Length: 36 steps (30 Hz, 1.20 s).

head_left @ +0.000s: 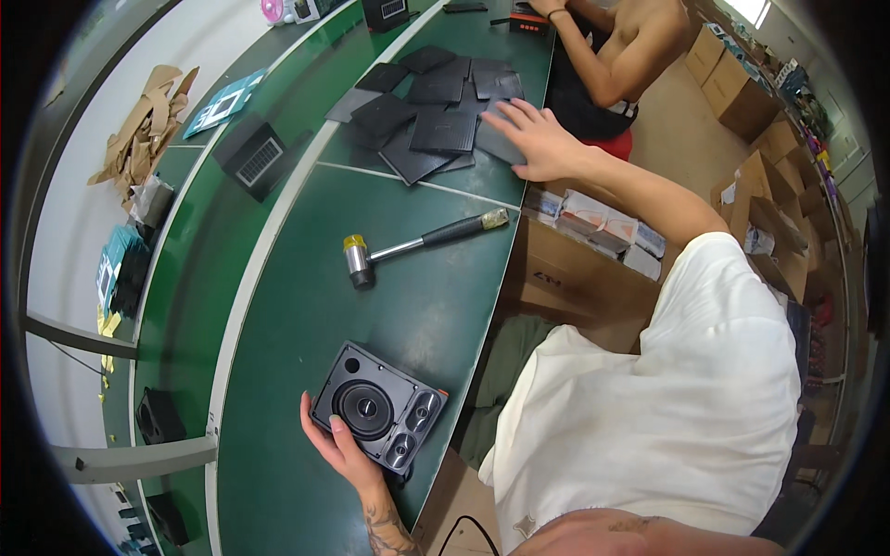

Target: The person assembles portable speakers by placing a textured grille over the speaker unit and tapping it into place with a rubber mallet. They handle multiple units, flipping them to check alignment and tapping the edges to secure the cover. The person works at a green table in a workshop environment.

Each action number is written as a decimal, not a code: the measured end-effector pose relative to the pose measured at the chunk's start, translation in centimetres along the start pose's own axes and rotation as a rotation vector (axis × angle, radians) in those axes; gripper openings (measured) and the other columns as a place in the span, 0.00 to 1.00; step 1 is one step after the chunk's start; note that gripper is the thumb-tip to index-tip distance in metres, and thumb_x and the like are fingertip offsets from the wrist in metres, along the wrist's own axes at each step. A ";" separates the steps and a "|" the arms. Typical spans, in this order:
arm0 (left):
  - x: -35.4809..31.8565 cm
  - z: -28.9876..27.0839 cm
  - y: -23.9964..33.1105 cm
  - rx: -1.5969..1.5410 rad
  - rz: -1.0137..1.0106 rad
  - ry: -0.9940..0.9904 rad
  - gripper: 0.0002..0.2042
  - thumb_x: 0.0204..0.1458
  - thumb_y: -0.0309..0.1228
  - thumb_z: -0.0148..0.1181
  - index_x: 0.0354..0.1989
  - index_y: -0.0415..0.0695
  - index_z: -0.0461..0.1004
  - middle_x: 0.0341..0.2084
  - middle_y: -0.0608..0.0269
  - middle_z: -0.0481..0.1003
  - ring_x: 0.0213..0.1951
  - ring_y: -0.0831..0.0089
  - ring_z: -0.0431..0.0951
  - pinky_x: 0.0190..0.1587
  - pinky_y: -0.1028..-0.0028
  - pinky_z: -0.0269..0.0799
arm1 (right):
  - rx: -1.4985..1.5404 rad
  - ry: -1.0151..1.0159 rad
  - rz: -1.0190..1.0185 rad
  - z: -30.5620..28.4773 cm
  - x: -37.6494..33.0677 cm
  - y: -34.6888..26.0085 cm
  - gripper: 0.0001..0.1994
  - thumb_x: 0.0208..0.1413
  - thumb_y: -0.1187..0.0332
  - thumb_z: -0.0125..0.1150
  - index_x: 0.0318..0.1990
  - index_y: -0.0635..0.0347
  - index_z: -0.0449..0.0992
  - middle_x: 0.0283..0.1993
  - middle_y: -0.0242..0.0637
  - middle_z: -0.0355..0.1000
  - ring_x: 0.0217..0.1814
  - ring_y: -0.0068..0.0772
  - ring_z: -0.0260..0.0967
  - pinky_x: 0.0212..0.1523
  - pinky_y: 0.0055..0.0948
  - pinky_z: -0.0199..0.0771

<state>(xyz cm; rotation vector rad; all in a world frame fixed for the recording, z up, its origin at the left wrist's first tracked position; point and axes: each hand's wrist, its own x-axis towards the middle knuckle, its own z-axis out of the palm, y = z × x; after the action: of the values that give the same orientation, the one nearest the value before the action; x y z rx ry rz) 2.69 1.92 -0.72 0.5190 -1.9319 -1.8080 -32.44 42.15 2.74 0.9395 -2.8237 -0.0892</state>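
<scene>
A black square speaker box (375, 405), with one large round driver and two small ones along its right side, lies face up on the green table. Wrapped round its lower left edge is my left hand (343, 449), thumb on the front face and fingers along the side. My right hand (538, 139) reaches out to the far end, fingers spread over a dark flat panel (499, 145) at the edge of a loose pile of black panels (443, 130). Whether the fingertips press on that panel I cannot tell. Between my hands lies a mallet (422, 243) with a yellow and black head.
A green conveyor (190, 343) with black boxes on it runs along the left behind a pale rail (243, 301). Across the far end sits another person (612, 56). Below the table's right edge stands a cardboard box (565, 273) holding small white packages.
</scene>
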 end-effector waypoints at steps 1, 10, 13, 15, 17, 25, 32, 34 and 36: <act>0.1 0.2 0.0 -0.008 -0.004 0.002 0.26 0.67 0.32 0.47 0.72 0.35 0.57 0.67 0.47 0.61 0.66 0.61 0.65 0.70 0.64 0.57 | -0.154 0.025 -0.110 -1.1 0.0 0.3 0.53 0.42 0.66 0.72 0.79 0.47 0.49 0.80 0.50 0.48 0.81 0.60 0.45 0.65 0.58 0.62; 0.2 0.2 -0.2 0.018 0.003 -0.015 0.26 0.67 0.33 0.47 0.72 0.36 0.57 0.70 0.47 0.60 0.70 0.59 0.61 0.73 0.62 0.52 | -0.276 0.186 -0.213 -5.4 2.6 1.6 0.53 0.40 0.72 0.70 0.78 0.44 0.50 0.79 0.49 0.47 0.81 0.58 0.42 0.66 0.59 0.56; 0.1 -0.1 -0.1 0.067 0.056 -0.019 0.27 0.68 0.34 0.47 0.73 0.34 0.56 0.70 0.47 0.61 0.71 0.58 0.60 0.74 0.60 0.51 | 0.224 0.263 -0.202 -7.1 3.0 -2.6 0.54 0.40 0.64 0.72 0.78 0.54 0.49 0.77 0.55 0.48 0.80 0.61 0.43 0.70 0.60 0.53; 0.3 0.0 -0.4 0.116 0.209 0.062 0.29 0.68 0.35 0.48 0.73 0.33 0.55 0.70 0.46 0.62 0.71 0.57 0.61 0.74 0.58 0.51 | 0.748 0.190 -0.475 -7.6 2.4 -7.2 0.54 0.44 0.59 0.70 0.77 0.65 0.47 0.76 0.59 0.50 0.80 0.60 0.45 0.76 0.52 0.49; 0.3 -0.5 -0.9 0.073 0.358 0.127 0.31 0.67 0.39 0.50 0.73 0.31 0.54 0.70 0.43 0.61 0.69 0.55 0.65 0.75 0.56 0.52 | 0.972 0.072 -0.696 -8.3 1.8 -13.2 0.53 0.45 0.57 0.71 0.76 0.66 0.48 0.78 0.58 0.46 0.81 0.59 0.42 0.77 0.51 0.46; -1.6 -2.7 0.3 -0.203 0.205 0.125 0.26 0.68 0.37 0.56 0.67 0.32 0.63 0.64 0.49 0.68 0.64 0.61 0.70 0.68 0.62 0.65 | 0.710 0.385 -1.275 -7.8 0.9 -30.8 0.50 0.47 0.65 0.75 0.78 0.47 0.52 0.79 0.52 0.46 0.79 0.65 0.45 0.64 0.59 0.58; -1.5 -4.1 0.6 -0.318 0.257 -0.005 0.19 0.64 0.37 0.64 0.52 0.32 0.75 0.51 0.51 0.77 0.55 0.61 0.77 0.61 0.62 0.73 | 1.583 -0.478 -0.785 -9.5 3.1 -30.3 0.34 0.63 0.59 0.67 0.71 0.60 0.58 0.66 0.47 0.64 0.60 0.40 0.72 0.58 0.40 0.75; -1.2 -4.0 0.3 -0.206 0.336 -0.066 0.08 0.58 0.33 0.67 0.40 0.43 0.80 0.51 0.52 0.78 0.61 0.55 0.72 0.64 0.58 0.69 | 1.207 -0.955 -1.024 -9.3 5.0 -30.2 0.31 0.64 0.56 0.66 0.67 0.61 0.62 0.60 0.46 0.69 0.60 0.37 0.72 0.57 0.36 0.74; -1.1 -3.6 0.8 -0.156 0.557 -0.179 0.03 0.55 0.30 0.69 0.35 0.49 0.80 0.50 0.53 0.78 0.64 0.52 0.69 0.65 0.55 0.67 | 1.353 -1.057 -1.053 -9.1 3.7 -30.1 0.30 0.63 0.53 0.67 0.63 0.62 0.65 0.58 0.46 0.71 0.61 0.37 0.72 0.58 0.35 0.72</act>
<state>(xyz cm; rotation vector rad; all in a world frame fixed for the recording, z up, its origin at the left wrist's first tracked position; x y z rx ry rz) 5.62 -0.46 0.15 -0.2261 -1.7873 -1.6478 -16.00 15.76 8.94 3.2679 -2.2151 1.8216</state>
